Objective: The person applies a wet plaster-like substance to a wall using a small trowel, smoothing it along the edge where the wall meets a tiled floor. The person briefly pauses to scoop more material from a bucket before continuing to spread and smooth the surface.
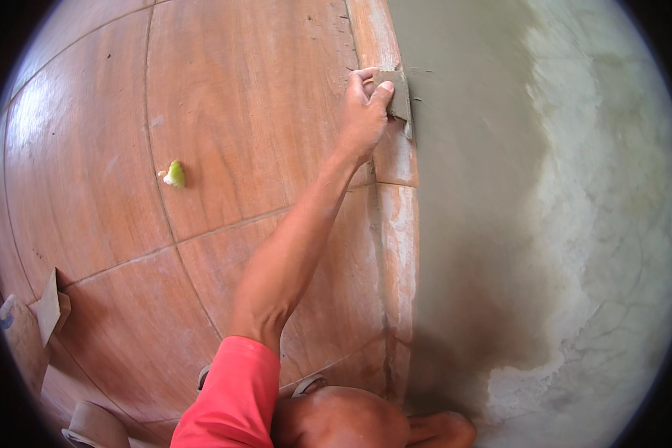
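Note:
Stretched out to the far middle, my left hand [369, 112] grips a small flat grey piece [397, 93], smeared with wet mortar; I cannot make out its exact kind. The thumb presses on its face and the fingers curl behind it. The piece touches the narrow tile edging [397, 246], which bears whitish smears. Right beside this border lies smooth, damp grey mortar [470, 164]. Small crumbs of mortar cling near the piece's lower corner. My right hand is out of view.
Wood-patterned brown tiles [224, 104] cover the left side, with a green fruit-like scrap [175, 174] on them. A pointed grey plate [51, 310] and a grey cup-like object [97, 425] are at lower left. My bent knee [343, 418] is at the bottom. Paler, drier cement [612, 224] lies right.

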### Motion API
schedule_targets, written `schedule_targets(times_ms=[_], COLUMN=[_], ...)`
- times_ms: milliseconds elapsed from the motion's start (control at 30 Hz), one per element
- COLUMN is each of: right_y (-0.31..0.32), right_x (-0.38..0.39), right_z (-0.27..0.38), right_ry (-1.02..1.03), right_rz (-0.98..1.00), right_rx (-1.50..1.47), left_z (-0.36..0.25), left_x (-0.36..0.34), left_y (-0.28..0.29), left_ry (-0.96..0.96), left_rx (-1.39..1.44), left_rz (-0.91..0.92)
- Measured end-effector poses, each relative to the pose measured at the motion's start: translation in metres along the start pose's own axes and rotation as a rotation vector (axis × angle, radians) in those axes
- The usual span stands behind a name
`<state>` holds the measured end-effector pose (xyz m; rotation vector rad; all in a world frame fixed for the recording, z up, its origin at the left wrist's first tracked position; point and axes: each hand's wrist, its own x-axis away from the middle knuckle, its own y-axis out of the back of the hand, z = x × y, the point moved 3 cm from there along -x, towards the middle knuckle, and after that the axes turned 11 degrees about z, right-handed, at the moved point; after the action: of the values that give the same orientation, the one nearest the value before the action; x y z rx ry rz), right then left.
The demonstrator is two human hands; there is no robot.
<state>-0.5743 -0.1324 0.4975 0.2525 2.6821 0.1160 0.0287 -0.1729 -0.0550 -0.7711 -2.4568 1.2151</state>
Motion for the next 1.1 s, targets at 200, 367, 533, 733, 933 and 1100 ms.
schedule_targets(times_ms=[200, 367, 533, 733, 933, 1100], right_y=[-0.001, 0.000, 0.012, 0.013, 0.006, 0.006], right_x=[-0.005, -0.009, -0.012, -0.029, -0.016, -0.018], right_z=[0.010, 0.014, 0.015, 0.035, 0.026, 0.025], right_ry=[0.025, 0.021, -0.040, 0.045, -0.036, -0.020], right_rz=[0.050, -0.014, -0.018, 0.029, -0.009, 0.030], right_rx=[-0.028, 0.011, -0.011, -0.013, -0.039, 0.015], left_z=[-0.017, -0.048, -0.048, -0.013, -0.030, -0.064], left_x=[0.015, 0.064, 0.032, -0.034, -0.023, 0.038], left_y=[-0.047, -0.110, -0.054, 0.015, -0.035, -0.112], left_ry=[-0.034, -0.226, -0.055, -0.026, -0.055, -0.254], left_rx=[-0.198, -0.191, -0.109, -0.118, -0.242, -0.290], left_rz=[0.004, 0.277, 0.055, -0.084, 0.017, 0.336])
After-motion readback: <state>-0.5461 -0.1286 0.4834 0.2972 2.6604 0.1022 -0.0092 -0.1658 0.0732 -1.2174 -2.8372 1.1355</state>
